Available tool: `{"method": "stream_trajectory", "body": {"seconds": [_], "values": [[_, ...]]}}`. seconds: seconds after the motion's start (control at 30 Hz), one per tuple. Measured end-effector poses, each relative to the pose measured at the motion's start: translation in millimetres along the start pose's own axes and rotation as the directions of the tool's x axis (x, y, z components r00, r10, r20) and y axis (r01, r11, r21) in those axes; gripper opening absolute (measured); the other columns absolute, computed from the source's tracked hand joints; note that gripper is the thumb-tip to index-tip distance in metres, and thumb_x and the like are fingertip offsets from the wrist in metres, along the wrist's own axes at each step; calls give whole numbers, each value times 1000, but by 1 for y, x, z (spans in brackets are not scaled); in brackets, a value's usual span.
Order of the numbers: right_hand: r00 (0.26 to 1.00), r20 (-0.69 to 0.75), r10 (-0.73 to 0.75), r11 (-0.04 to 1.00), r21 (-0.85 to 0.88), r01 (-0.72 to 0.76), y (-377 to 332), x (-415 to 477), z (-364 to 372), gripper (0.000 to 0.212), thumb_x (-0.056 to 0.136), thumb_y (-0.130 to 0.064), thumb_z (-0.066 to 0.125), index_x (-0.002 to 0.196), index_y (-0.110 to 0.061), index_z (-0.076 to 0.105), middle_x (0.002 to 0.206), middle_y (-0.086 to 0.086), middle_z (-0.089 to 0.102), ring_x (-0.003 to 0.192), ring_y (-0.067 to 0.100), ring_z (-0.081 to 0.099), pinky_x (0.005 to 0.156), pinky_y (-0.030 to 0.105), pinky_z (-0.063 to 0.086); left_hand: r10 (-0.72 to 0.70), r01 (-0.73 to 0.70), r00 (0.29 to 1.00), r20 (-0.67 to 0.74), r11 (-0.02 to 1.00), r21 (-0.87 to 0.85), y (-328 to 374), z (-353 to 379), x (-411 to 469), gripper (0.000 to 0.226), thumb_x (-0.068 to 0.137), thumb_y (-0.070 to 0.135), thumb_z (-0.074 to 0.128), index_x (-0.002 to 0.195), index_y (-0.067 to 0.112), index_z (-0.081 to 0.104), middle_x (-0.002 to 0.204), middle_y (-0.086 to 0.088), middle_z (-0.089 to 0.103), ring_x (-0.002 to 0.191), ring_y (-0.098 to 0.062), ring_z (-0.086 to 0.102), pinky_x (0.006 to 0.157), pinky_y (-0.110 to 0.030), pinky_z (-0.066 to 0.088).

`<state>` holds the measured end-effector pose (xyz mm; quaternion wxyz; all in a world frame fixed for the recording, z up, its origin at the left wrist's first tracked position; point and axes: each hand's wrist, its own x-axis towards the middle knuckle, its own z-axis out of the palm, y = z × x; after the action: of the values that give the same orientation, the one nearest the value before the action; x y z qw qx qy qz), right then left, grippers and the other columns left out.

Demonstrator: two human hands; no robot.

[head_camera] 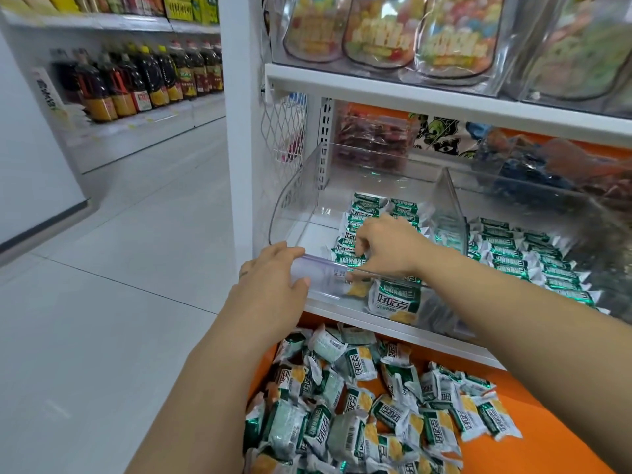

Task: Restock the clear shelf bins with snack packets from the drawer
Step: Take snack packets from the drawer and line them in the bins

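Note:
A clear shelf bin stands on the white shelf, with a row of green-and-white snack packets along its right side. My left hand grips the bin's front lip at the left corner. Reaching into the bin, my right hand has its fingers curled down onto the packets in the row; whether it pinches one is hidden. Below the shelf, the open orange drawer holds a loose heap of the same packets. A second clear bin to the right holds rows of packets.
Bags of colourful sweets fill the shelf above. Behind the bins sit more clear bins with red and blue snacks. To the left is a tiled aisle and a far shelf of oil bottles.

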<state>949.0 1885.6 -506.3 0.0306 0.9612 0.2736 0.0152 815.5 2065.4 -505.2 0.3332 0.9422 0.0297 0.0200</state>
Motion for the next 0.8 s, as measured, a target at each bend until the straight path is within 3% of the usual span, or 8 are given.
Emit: {"method": "stream_trajectory", "body": {"seconds": [0.07, 0.17, 0.3, 0.43, 0.63, 0.8], "values": [[1000, 20, 14, 998, -62, -13, 0, 0, -2, 51, 64, -73, 66, 74, -24, 59, 84, -5, 63, 82, 15, 53, 90, 37, 37, -3, 3, 1000, 2, 1000, -6, 0, 0, 0, 48, 99, 27, 45, 145, 29, 32, 156, 8, 20, 141, -20, 22, 112, -36, 23], [999, 27, 43, 981, -193, -37, 4, -4, -2, 73, 60, -86, 52, 77, -17, 68, 76, -2, 66, 79, 18, 58, 89, 37, 34, -1, 1, 1000, 1, 1000, -16, 0, 0, -1, 48, 99, 27, 46, 145, 29, 32, 156, 8, 20, 140, -20, 22, 111, -36, 23], [999, -30, 38, 969, -244, -44, 6, -7, 2, 82, 59, -91, 39, 77, -17, 69, 74, -1, 65, 79, 19, 59, 90, 37, 33, 9, -9, 1000, -4, 1000, -20, -1, 0, -1, 48, 99, 27, 46, 145, 30, 33, 155, 9, 21, 139, -21, 24, 110, -35, 25], [998, -30, 62, 979, -194, -67, 3, -4, 7, 76, 66, -86, 43, 76, -15, 66, 73, -2, 64, 79, 18, 59, 100, 42, 31, 17, -17, 1000, -9, 1000, -12, -1, 2, 1, 47, 99, 27, 45, 144, 30, 33, 155, 8, 21, 139, -20, 24, 111, -35, 24], [996, -11, 89, 993, -77, -90, 5, -13, -3, 67, 64, -83, 51, 74, -19, 65, 72, -6, 64, 77, 14, 56, 95, 39, 33, 22, -22, 1000, -10, 1000, 13, -3, 5, 1, 47, 99, 24, 45, 143, 32, 35, 155, 9, 19, 137, -23, 26, 109, -38, 28], [978, -176, 111, 992, 75, -99, 3, -32, -20, 48, 78, -69, 53, 76, -22, 60, 81, -5, 64, 78, 14, 56, 87, 35, 37, 17, -17, 1000, -3, 999, 51, -1, 13, 0, 47, 98, 22, 46, 143, 32, 35, 157, 8, 8, 139, -24, 24, 108, -38, 29]]}}
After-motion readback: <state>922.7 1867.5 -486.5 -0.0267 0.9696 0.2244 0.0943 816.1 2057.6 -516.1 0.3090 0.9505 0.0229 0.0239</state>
